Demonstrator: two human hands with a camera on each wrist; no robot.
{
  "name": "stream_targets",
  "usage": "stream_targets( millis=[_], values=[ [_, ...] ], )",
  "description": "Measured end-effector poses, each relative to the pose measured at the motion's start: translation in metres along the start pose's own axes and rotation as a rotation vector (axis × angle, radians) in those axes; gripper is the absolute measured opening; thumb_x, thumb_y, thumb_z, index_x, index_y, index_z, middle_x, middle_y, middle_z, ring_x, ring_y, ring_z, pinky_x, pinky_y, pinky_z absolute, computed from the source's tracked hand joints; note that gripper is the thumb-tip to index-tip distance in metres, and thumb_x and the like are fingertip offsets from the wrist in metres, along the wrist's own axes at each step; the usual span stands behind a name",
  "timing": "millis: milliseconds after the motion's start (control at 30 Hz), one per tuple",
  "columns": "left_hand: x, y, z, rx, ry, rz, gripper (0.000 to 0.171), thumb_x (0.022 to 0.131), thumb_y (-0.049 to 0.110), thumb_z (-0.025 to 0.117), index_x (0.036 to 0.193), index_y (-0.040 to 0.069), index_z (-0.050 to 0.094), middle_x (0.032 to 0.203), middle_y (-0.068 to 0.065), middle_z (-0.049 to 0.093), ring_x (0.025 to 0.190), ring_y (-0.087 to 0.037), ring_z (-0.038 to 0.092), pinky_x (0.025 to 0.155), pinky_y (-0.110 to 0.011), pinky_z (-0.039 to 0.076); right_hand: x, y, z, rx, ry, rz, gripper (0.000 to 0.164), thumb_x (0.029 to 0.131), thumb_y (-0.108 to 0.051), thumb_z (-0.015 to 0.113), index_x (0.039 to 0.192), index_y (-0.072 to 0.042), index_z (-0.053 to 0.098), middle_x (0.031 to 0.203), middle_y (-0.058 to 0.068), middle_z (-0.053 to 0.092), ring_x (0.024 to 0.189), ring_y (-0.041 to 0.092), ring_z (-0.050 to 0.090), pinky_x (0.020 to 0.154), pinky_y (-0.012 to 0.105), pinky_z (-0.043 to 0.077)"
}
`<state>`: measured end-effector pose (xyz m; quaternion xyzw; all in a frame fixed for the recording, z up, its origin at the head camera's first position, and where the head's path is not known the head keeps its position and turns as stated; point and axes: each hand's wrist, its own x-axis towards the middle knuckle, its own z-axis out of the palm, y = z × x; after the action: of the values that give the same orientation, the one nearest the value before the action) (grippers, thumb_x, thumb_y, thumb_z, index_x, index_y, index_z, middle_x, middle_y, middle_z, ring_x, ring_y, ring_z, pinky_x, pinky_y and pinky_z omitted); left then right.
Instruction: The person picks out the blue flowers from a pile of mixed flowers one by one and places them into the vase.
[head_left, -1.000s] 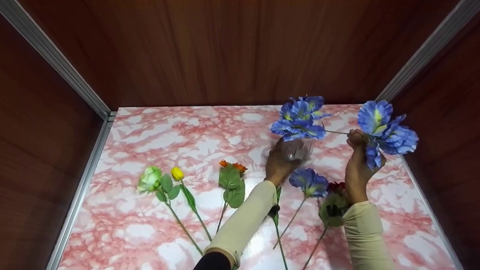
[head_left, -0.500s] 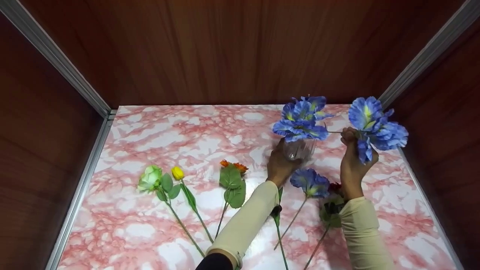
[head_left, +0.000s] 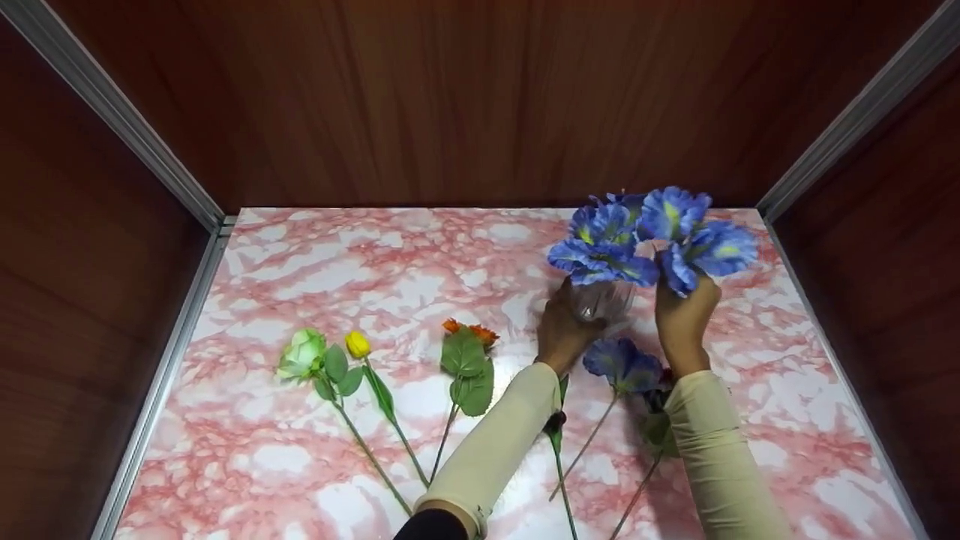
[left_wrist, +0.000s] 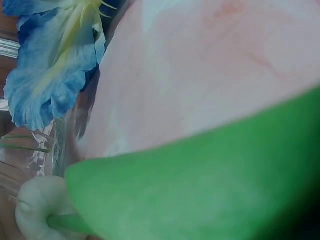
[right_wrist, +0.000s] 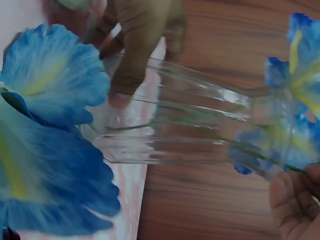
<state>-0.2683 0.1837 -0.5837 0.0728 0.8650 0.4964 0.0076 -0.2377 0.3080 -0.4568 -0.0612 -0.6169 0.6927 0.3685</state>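
My left hand (head_left: 564, 330) grips the lower part of a clear ribbed glass vase (head_left: 600, 300). A blue artificial iris (head_left: 600, 244) with yellow centres stands in it, its petals spread over the mouth. My right hand (head_left: 686, 315) is right beside the vase mouth and pinches the stem of a second blue iris (head_left: 694, 236). The right wrist view shows the fingertips (right_wrist: 287, 197) on that stem, close to the rim, and green stems running inside the glass (right_wrist: 190, 120). Another blue iris (head_left: 622, 365) lies on the table just below the vase.
On the pink marbled table (head_left: 337, 255) lie a pale green rose (head_left: 304, 354), a yellow tulip (head_left: 358, 344) and an orange flower (head_left: 480, 335). A leafy stem (head_left: 660, 431) is partly behind the right sleeve. A pale bud (left_wrist: 42, 205) is near the left wrist. Brown panels (head_left: 480, 97) enclose the table.
My right hand has moved left with the second iris, bringing its bloom against the one in the vase and its stem further into the mouth. The left hand and vase stay nearly in place.
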Motion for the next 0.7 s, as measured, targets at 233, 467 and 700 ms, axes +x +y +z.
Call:
stream_targets(
  millis=[233,467,700],
  values=[
    [0.0,0.0,0.001,-0.002,-0.006,0.006,0.097,0.075,0.038,0.079,0.153,0.016,0.026,0.146,-0.004,0.044,0.129,-0.024,0.045,0.1,-0.037,0.042,0.002,0.013,-0.002,-0.816,0.015,-0.24,0.01,0.08,0.003,0.06,0.071,0.002,0.064,0.071,0.018,0.061,0.072,0.038,0.06,0.072,0.053,0.044],
    [0.0,0.001,0.003,-0.056,-0.004,-0.01,0.097,0.074,0.034,0.08,0.153,0.02,0.026,0.147,-0.002,0.042,0.13,-0.024,0.044,0.101,-0.037,0.041,-0.003,0.021,-0.001,-0.812,-0.041,-0.159,0.011,0.083,0.002,0.056,0.081,0.008,0.065,0.081,0.029,0.064,0.087,0.05,0.061,0.078,0.059,0.043],
    [0.0,0.0,0.002,-0.028,0.021,0.0,0.097,0.073,0.034,0.082,0.152,0.014,0.029,0.144,-0.006,0.046,0.125,-0.026,0.048,0.098,-0.037,0.043,-0.016,0.034,0.001,-0.729,-0.05,-0.114,0.015,0.082,0.002,0.049,0.077,0.012,0.059,0.074,0.033,0.06,0.079,0.052,0.059,0.075,0.059,0.043]
  ],
)
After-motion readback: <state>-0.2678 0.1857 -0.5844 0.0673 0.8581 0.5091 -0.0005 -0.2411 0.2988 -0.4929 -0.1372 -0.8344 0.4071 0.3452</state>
